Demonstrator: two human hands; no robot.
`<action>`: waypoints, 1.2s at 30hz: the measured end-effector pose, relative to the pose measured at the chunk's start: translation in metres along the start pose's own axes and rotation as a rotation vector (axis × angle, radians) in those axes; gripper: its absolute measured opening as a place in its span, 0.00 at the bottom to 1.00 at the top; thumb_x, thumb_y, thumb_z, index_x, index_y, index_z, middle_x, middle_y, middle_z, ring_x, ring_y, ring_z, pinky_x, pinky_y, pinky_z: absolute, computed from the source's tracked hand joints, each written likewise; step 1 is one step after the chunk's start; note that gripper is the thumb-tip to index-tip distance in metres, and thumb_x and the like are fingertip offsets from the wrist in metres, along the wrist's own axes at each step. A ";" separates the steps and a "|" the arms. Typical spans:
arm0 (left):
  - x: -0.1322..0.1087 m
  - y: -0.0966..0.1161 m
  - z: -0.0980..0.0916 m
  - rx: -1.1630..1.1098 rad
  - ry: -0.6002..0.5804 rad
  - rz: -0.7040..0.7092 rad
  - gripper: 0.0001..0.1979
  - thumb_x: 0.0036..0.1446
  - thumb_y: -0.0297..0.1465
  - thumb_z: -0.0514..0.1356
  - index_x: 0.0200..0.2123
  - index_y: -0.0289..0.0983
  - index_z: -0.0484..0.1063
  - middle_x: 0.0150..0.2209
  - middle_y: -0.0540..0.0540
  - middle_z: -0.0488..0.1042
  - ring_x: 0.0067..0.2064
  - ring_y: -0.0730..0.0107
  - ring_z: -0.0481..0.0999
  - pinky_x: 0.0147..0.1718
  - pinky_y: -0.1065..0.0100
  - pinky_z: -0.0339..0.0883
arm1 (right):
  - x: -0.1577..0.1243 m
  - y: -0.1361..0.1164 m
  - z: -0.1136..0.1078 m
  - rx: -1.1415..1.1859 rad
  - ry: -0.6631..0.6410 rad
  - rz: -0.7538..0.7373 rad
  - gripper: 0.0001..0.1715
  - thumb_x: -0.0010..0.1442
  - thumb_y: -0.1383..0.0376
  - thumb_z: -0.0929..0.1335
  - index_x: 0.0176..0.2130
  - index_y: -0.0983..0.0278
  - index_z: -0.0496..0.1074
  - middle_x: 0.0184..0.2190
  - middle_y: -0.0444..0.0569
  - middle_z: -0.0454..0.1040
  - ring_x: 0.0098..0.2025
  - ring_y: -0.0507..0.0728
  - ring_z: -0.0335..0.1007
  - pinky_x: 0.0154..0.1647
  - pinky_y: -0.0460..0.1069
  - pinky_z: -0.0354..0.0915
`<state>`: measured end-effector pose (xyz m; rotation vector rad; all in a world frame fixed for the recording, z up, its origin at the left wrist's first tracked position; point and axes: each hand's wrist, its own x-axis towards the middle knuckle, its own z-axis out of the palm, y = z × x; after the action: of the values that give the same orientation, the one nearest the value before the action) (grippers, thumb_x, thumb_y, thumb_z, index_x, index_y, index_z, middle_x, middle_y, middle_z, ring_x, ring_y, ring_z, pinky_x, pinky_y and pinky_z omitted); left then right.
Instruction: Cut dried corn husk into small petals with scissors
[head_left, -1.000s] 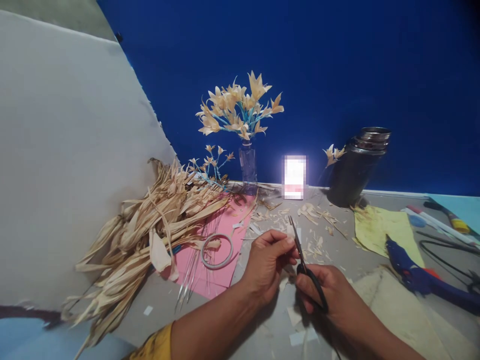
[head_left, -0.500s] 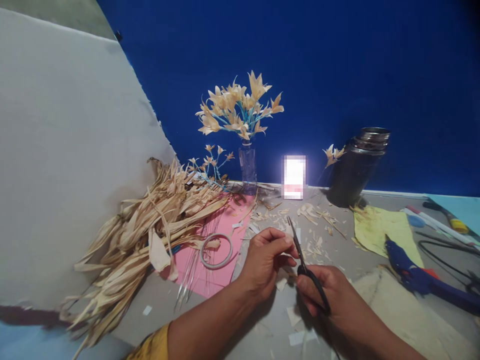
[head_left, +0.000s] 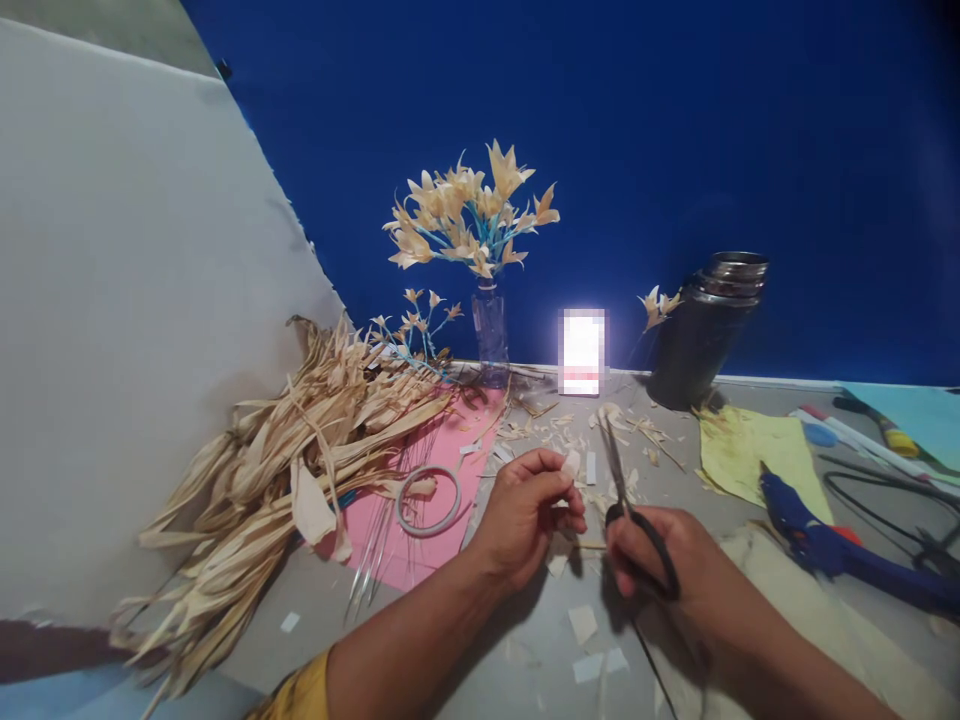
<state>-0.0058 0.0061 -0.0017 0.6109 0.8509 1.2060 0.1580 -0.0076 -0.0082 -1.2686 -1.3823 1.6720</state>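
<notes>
Between thumb and fingertips, my left hand pinches a small pale piece of dried husk over the middle of the table. To its right, my right hand grips a pair of scissors by their black handles, blades pointing away from me. The blades stand apart from the husk piece. Small husk scraps lie on the grey tabletop under and around both hands. A thin dark wire or stem hangs below my right hand.
Dried husks are heaped at left, beside pink paper and a tape ring. Husk flowers stand in a clear bottle. At right are a dark flask, yellow paper and a blue glue gun. A blurred bright screen stands behind.
The scissors have moved right, away from my left hand, and their blades no longer overlap the husk piece. My left hand keeps its pinch. The view has shifted slightly.
</notes>
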 end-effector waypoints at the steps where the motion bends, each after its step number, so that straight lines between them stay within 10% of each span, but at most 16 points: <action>1: 0.000 0.000 0.000 0.003 -0.023 -0.010 0.13 0.43 0.31 0.70 0.30 0.37 0.69 0.21 0.52 0.69 0.22 0.75 0.69 0.24 0.72 0.66 | 0.000 -0.003 -0.004 0.007 0.004 -0.019 0.30 0.50 0.41 0.72 0.20 0.63 0.70 0.17 0.45 0.67 0.20 0.51 0.58 0.20 0.47 0.57; 7: -0.003 -0.003 -0.001 0.154 -0.195 -0.116 0.11 0.42 0.32 0.69 0.24 0.35 0.70 0.19 0.51 0.68 0.20 0.76 0.68 0.23 0.72 0.64 | 0.001 -0.011 -0.018 0.087 0.244 -0.121 0.21 0.46 0.54 0.77 0.36 0.64 0.76 0.27 0.45 0.74 0.25 0.53 0.64 0.25 0.47 0.62; 16: -0.001 -0.004 -0.001 0.176 -0.186 -0.164 0.15 0.40 0.34 0.74 0.24 0.35 0.72 0.22 0.50 0.71 0.25 0.73 0.73 0.27 0.70 0.68 | -0.002 -0.012 -0.010 0.079 0.326 -0.156 0.19 0.45 0.55 0.77 0.32 0.63 0.73 0.24 0.44 0.72 0.26 0.54 0.66 0.27 0.48 0.64; 25: 0.004 0.022 -0.007 0.017 -0.110 -0.063 0.13 0.38 0.28 0.74 0.22 0.33 0.72 0.28 0.48 0.74 0.28 0.69 0.78 0.34 0.65 0.74 | -0.004 -0.001 -0.021 -0.071 -0.361 -0.083 0.38 0.53 0.33 0.68 0.31 0.66 0.73 0.24 0.51 0.75 0.26 0.55 0.66 0.26 0.49 0.58; 36: 0.006 0.025 -0.008 0.008 -0.119 -0.003 0.12 0.38 0.28 0.73 0.22 0.32 0.71 0.23 0.51 0.71 0.25 0.70 0.77 0.31 0.66 0.74 | -0.003 0.000 -0.018 -0.276 -0.369 -0.058 0.39 0.54 0.33 0.66 0.21 0.64 0.69 0.17 0.47 0.69 0.20 0.51 0.56 0.22 0.47 0.48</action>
<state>-0.0257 0.0181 0.0121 0.6806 0.7567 1.1520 0.1756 -0.0032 -0.0070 -1.0839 -1.9049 1.7827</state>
